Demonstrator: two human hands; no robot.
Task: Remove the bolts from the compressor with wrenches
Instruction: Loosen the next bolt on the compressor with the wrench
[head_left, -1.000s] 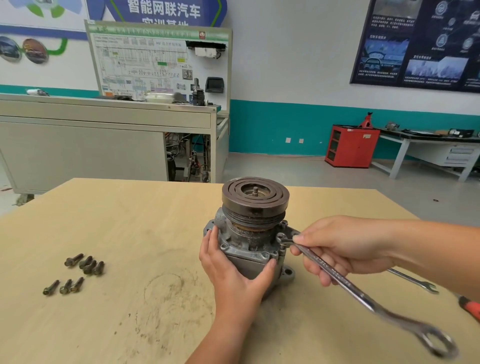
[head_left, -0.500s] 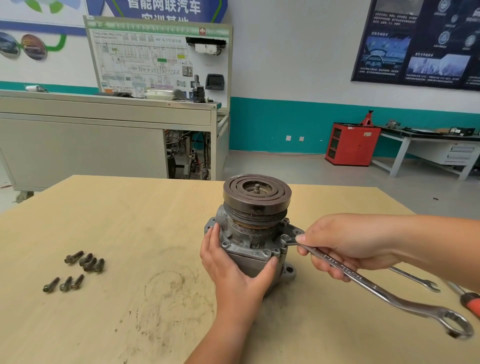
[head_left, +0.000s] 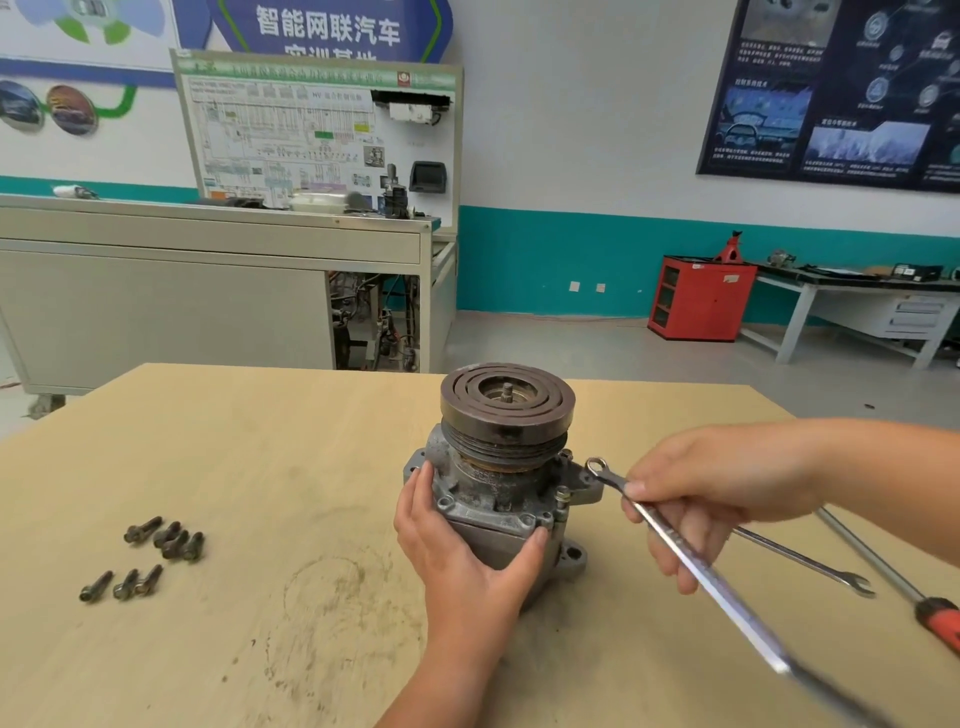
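Observation:
The grey compressor (head_left: 498, 488) stands upright mid-table with its dark grooved pulley on top. My left hand (head_left: 457, 540) grips its near left side, thumb and fingers curled round the housing. A bolt (head_left: 562, 496) sticks up from the right front corner of the flange. My right hand (head_left: 711, 499) holds a long silver wrench (head_left: 691, 556) near its head; the open end sits just right of the compressor, apart from the bolt. The shaft slants down to the lower right, blurred.
Several removed bolts (head_left: 150, 556) lie in two small groups at the left on the wooden table (head_left: 260, 467). A second wrench (head_left: 810, 564) and a red-handled screwdriver (head_left: 930, 613) lie at the right, behind my right hand. Benches and a red cabinet stand beyond the table.
The wrench head has come off the compressor's right-corner bolt and moved up and right. The shaft swung nearer to me. My left hand kept its hold.

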